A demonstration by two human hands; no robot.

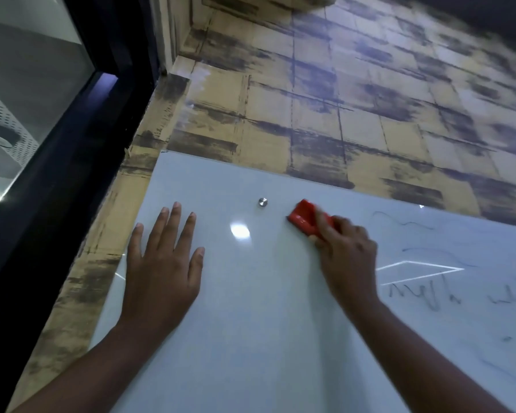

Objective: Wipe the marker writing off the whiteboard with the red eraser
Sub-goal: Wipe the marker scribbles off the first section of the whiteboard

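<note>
A glossy whiteboard (251,323) hangs on the wall and fills the lower half of the head view. My right hand (344,248) grips the red eraser (304,217) and presses it against the board near the top, just right of a round metal mounting stud (262,202). My left hand (164,257) lies flat on the board at its left side, fingers spread, holding nothing. Faint marker writing (414,293) and thin scribbles (399,220) remain on the board's right part. The area around and left of the eraser shows no marks.
Wallpaper with a tan and dark checker pattern (340,114) covers the wall above the board. A black door or window frame (72,162) with a glass pane (27,99) stands at the left. Bright light reflections show on the board (240,231).
</note>
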